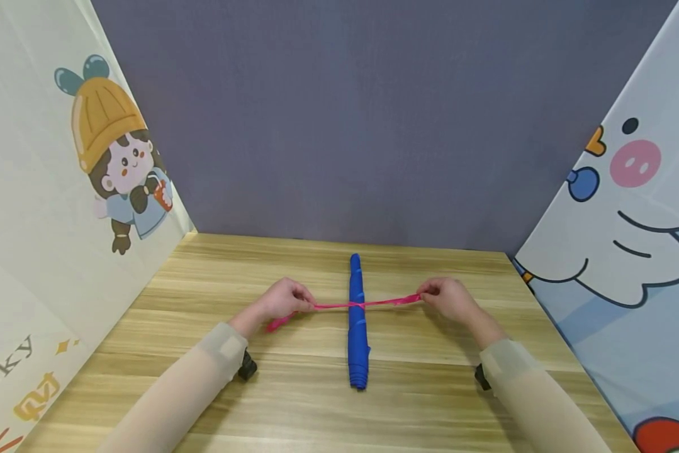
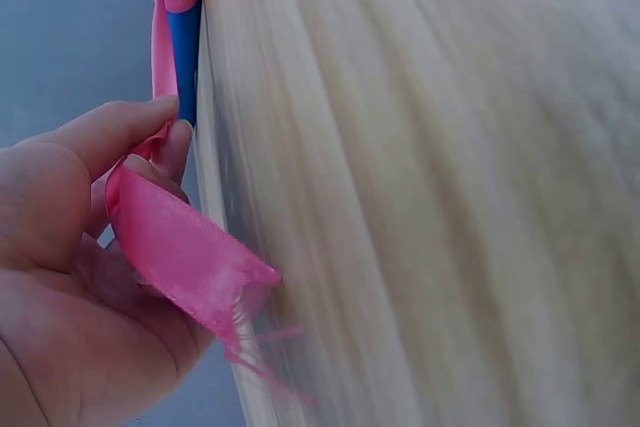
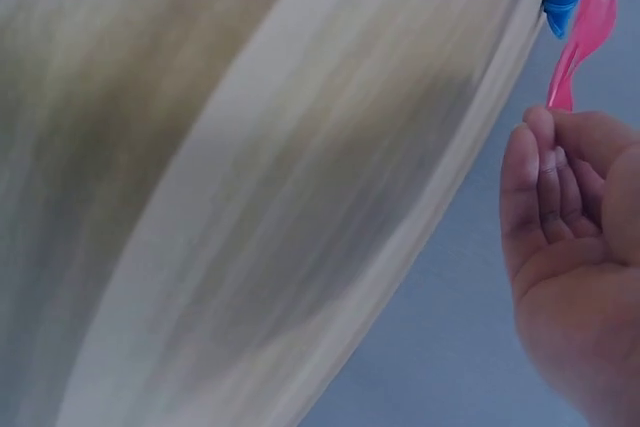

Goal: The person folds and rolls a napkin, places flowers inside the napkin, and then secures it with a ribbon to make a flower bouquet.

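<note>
A long blue rolled-up bundle (image 1: 359,346), narrower at its far end, lies lengthwise on the table. A pink ribbon (image 1: 386,302) crosses its middle and is stretched out to both sides. My left hand (image 1: 283,298) pinches the ribbon left of the bundle, between thumb and fingertips. A loose, frayed ribbon end (image 2: 195,252) hangs past those fingers in the left wrist view. On the other side my right hand (image 1: 448,298) pinches the ribbon between thumb and forefinger. In the left wrist view a pink band goes round the blue bundle (image 2: 182,42).
The wood-grain table (image 1: 294,402) meets a grey-blue panel (image 1: 345,126) at the back. White panels with cartoon prints stand at the left (image 1: 33,220) and right (image 1: 617,251).
</note>
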Available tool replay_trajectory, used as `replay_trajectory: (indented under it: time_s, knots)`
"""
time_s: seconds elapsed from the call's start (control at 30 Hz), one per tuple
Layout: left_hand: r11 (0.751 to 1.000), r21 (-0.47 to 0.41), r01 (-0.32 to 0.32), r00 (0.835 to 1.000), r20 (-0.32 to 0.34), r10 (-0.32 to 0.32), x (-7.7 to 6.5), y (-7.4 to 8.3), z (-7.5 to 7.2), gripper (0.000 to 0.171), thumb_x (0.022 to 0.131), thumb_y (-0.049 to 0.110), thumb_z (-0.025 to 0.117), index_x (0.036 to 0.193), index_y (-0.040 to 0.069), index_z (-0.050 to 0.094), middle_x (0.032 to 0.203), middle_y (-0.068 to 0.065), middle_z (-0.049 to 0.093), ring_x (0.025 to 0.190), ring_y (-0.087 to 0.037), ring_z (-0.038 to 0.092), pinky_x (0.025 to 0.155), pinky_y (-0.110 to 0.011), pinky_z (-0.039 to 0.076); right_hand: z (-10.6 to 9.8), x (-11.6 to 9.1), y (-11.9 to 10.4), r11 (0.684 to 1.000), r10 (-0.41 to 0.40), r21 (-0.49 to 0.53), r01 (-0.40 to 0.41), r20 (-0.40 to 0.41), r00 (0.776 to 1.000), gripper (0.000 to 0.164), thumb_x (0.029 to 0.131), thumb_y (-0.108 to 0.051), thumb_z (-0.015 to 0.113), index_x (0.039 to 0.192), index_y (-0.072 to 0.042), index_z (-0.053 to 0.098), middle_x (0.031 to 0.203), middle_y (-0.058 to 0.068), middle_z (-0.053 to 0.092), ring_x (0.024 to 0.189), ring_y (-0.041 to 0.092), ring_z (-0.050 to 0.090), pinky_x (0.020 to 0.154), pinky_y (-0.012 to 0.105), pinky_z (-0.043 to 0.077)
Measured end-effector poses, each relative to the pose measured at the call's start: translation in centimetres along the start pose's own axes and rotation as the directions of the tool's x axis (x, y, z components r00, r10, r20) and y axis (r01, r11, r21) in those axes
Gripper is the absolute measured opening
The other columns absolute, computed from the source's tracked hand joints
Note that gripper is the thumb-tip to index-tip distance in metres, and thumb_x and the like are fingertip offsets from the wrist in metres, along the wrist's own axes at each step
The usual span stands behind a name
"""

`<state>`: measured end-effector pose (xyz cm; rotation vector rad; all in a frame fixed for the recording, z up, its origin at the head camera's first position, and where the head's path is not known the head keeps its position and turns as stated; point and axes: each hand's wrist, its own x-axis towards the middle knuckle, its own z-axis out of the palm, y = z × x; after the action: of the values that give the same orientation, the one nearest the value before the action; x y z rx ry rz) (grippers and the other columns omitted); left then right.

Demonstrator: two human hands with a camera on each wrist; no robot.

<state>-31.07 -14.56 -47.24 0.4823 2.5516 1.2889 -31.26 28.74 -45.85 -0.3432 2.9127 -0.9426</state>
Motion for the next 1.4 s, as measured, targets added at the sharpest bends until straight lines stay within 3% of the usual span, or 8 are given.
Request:
replay_trajectory:
  time_s: [0.27, 0.43, 0.6, 0.7, 1.4]
  knots:
    - [0.999, -0.042, 0.008, 1.000, 0.016, -0.007, -0.1, -0.3, -0.3, 0.008, 0.095, 0.008, 0.083, 0.102, 0.003, 0.085, 0.077, 0.000, 0.072, 0.061, -0.008, 0.052, 0.059, -0.024, 0.044, 0.3, -0.3, 0.2, 1.000, 0.014, 0.005, -0.014, 0.038, 0.999, 0.013, 0.107, -0.008, 0.068, 0.109, -0.006, 0.080, 0.096, 0.006, 0.077, 0.080, 0.015, 0.067, 0.073, 0.033, 0.055]
    - [0.999, -0.043, 0.011, 1.000, 0.017, -0.010, -0.1, -0.4, -0.3, 0.011, 0.095, 0.009, 0.084, 0.104, 0.004, 0.086, 0.084, 0.001, 0.076, 0.066, -0.010, 0.054, 0.062, -0.025, 0.046, 0.4, -0.3, 0.7, 0.999, 0.017, 0.027, -0.018, 0.049, 0.999, 0.012, 0.106, -0.008, 0.068, 0.108, -0.006, 0.080, 0.094, 0.005, 0.077, 0.081, 0.015, 0.068, 0.073, 0.032, 0.056]
    - [1.000, -0.016, 0.007, 1.000, 0.027, -0.007, -0.1, -0.8, -0.7, 0.013, 0.096, 0.014, 0.084, 0.107, 0.008, 0.087, 0.094, -0.002, 0.081, 0.073, -0.010, 0.057, 0.069, -0.025, 0.048, 0.6, -0.4, 1.5, 0.989, 0.019, 0.146, -0.030, 0.076, 0.997, 0.012, 0.106, -0.005, 0.068, 0.110, 0.000, 0.079, 0.094, 0.012, 0.077, 0.081, 0.015, 0.070, 0.071, 0.030, 0.061]
    - [1.000, -0.005, 0.009, 0.999, 0.035, -0.009, 0.0, -0.8, -0.9, 0.013, 0.097, 0.014, 0.083, 0.108, 0.009, 0.087, 0.091, -0.002, 0.079, 0.074, -0.011, 0.057, 0.069, -0.025, 0.048, 0.6, -0.4, 1.8, 0.980, 0.020, 0.196, -0.038, 0.089, 0.996, 0.012, 0.106, -0.002, 0.068, 0.111, 0.003, 0.078, 0.094, 0.014, 0.077, 0.081, 0.015, 0.070, 0.071, 0.028, 0.062]
    - [1.000, -0.026, 0.015, 0.998, 0.057, -0.014, 0.2, -1.4, -0.9, 0.013, 0.098, 0.012, 0.081, 0.109, 0.008, 0.086, 0.107, -0.004, 0.083, 0.087, -0.013, 0.059, 0.081, -0.028, 0.048, 1.0, -0.2, 2.6, 0.966, 0.034, 0.253, -0.060, 0.104, 0.994, 0.013, 0.102, 0.007, 0.063, 0.109, 0.011, 0.073, 0.088, 0.012, 0.074, 0.076, 0.012, 0.068, 0.068, 0.026, 0.061]
